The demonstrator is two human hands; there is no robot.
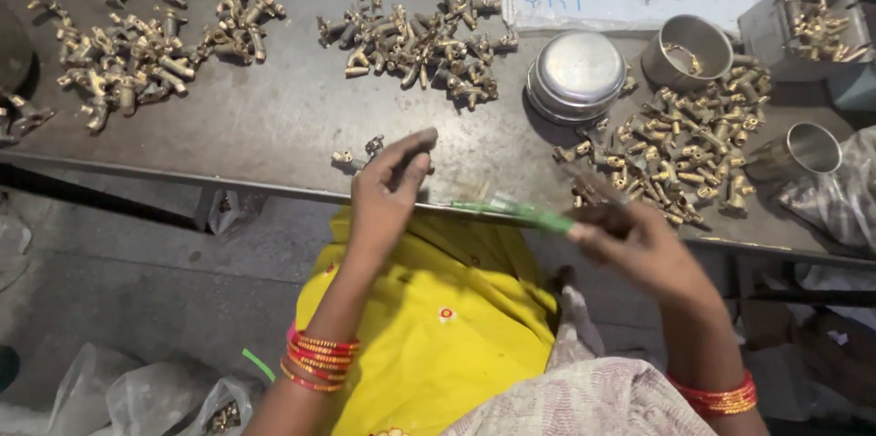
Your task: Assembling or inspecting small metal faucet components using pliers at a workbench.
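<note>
**Two hands at the edge of a metal bench strewn with brass fittings**

The left hand [388, 188] is raised at the bench edge with its fingers curled inward, pinching a small brass fitting [372, 146] between thumb and fingertips; the part is mostly hidden by the fingers. The right hand [630, 240] is closed around a thin green plastic strip [525, 212], which runs leftward from its fingers toward the left hand; the strip and the hand are blurred, so the exact grip cannot be made out. Both wrists carry stacks of red and gold bangles [315, 358], and both forearms rise from the lower frame, over a yellow garment [438, 327].

Just beyond the left hand lies one heap of brass fittings [415, 44] on the grey metal bench [274, 117]. Further left sits a second, wider heap [137, 57]. Just beyond the right hand is a third heap of smaller brass pieces [680, 149]. Between those heaps stands one round steel lidded tin [577, 76], and beside it one open steel cup [686, 51] with a few pieces inside. A second steel cup [803, 151] lies tilted to the right of the right hand. One grey tray [803, 30] of fittings sits at the far right corner.
</note>
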